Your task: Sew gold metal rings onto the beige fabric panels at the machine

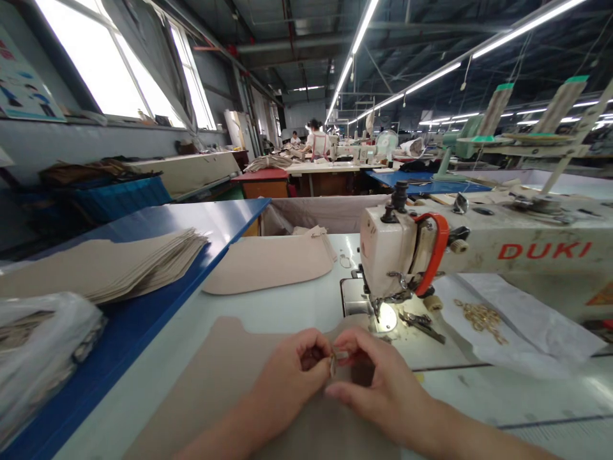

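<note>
Just in front of the sewing machine's needle area, my two hands meet over a large beige fabric panel (230, 370). My left hand (299, 367) is closed, thumb and forefinger pinching a small beige fabric tab (333, 365). Curled in from the other side, my right hand (371, 370) has its fingertips against the same spot, with its thumb lower and apart. A small pale or shiny bit shows at those fingertips, too small to name. The white sewing machine (387, 249) has its lamp lit over the needle plate.
Gold-coloured metal rings (483, 319) lie on white paper (536, 338) at right, near thread snips (421, 324). Beige cut panels (272, 262) lie behind the work. Another stack (110, 262) and a plastic bag (43, 351) rest on the blue table (167, 322). Co-workers sit far back.
</note>
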Demonstrator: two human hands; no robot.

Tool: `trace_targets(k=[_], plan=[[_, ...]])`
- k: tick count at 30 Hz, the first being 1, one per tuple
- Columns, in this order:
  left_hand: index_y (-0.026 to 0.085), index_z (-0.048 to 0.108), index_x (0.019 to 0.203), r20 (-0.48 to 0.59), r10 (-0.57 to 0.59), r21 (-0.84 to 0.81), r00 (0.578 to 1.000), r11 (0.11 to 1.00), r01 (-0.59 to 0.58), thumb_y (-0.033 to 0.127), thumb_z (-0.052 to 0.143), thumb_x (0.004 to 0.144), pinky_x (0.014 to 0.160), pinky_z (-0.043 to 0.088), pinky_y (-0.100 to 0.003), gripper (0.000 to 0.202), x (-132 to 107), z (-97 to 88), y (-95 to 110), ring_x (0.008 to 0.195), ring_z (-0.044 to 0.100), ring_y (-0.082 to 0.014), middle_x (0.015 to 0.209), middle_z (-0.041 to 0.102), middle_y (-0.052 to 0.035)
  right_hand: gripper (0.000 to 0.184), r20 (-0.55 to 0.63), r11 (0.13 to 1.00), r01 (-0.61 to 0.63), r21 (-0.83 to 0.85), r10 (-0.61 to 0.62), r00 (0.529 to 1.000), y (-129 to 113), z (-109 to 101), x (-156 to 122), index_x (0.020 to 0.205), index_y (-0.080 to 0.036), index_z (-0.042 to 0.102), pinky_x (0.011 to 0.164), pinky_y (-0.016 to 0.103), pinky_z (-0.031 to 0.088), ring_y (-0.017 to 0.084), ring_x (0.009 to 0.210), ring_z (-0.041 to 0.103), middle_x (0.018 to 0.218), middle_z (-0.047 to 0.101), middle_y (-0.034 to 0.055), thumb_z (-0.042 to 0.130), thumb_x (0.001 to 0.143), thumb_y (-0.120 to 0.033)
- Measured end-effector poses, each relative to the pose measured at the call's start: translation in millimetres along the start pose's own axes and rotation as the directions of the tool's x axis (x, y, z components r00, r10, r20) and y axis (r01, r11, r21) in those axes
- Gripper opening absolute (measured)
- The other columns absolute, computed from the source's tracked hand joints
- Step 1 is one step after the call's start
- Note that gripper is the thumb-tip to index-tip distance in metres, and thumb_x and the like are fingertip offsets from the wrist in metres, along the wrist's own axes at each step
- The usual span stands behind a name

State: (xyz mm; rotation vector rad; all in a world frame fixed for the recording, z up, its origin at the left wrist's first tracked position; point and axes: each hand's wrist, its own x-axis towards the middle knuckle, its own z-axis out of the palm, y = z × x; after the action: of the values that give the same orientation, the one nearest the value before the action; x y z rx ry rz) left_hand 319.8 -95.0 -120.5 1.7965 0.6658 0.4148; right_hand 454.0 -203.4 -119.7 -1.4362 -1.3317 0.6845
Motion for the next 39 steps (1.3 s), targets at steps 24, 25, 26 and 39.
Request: trace_targets(k=[24,25,26,39], plan=[[0.016,0.058,0.065,-0.034,-0.046,-0.314,0.998,0.949,0.033,0.019,0.069,0.059,0.062,0.048,-0.023,0.013,3,3.1,6,0.061,0.060,-0.0121,0.064,0.063,0.0006,0.007,-0.235,0.998,-0.068,0.011,0.069,0.969,9,6,5,0.061,-0.016,0.058,0.055,0.021,0.043,0.012,0.056,0.054,0.061,0.061,-0.0003,0.058,0.068,-0.015],[0.016,0.058,0.068,-0.040,-0.044,-0.310,0.998,0.950,0.030,0.019,0.070,0.059,0.063,0.048,-0.023,0.015,3,3.1,6,0.062,0.060,-0.0125,0.064,0.063,0.0009,0.007,-0.232,0.998,-0.068,0.013,0.069,0.970,8,5,5,0.061,-0.016,0.058,0.055,0.021,0.042,0.012,0.057,0.054,0.061,0.060,-0.0005,0.058,0.068,-0.015],[0.017,0.058,0.069,-0.053,-0.034,-0.300,0.998,0.954,0.016,0.019,0.070,0.059,0.063,0.048,-0.022,0.016,2,3.3,6,0.063,0.060,-0.0126,0.065,0.062,0.0012,0.007,-0.228,0.998,-0.065,0.008,0.065,0.972,8,5,5,0.061,-0.016,0.059,0.055,0.020,0.042,0.011,0.057,0.054,0.061,0.060,-0.0007,0.058,0.067,-0.014],[0.020,0.056,0.076,-0.119,0.209,0.126,0.971,0.973,-0.194,0.017,0.056,0.076,0.068,0.050,-0.021,0.003,-13,2.9,9,0.068,0.061,-0.0120,0.072,0.062,0.0024,0.007,-0.041,0.952,-0.138,0.274,0.155,0.987,8,0,3,0.074,-0.017,0.064,0.059,0.020,0.043,0.011,0.061,0.055,0.066,0.062,-0.0010,0.063,0.072,-0.023]])
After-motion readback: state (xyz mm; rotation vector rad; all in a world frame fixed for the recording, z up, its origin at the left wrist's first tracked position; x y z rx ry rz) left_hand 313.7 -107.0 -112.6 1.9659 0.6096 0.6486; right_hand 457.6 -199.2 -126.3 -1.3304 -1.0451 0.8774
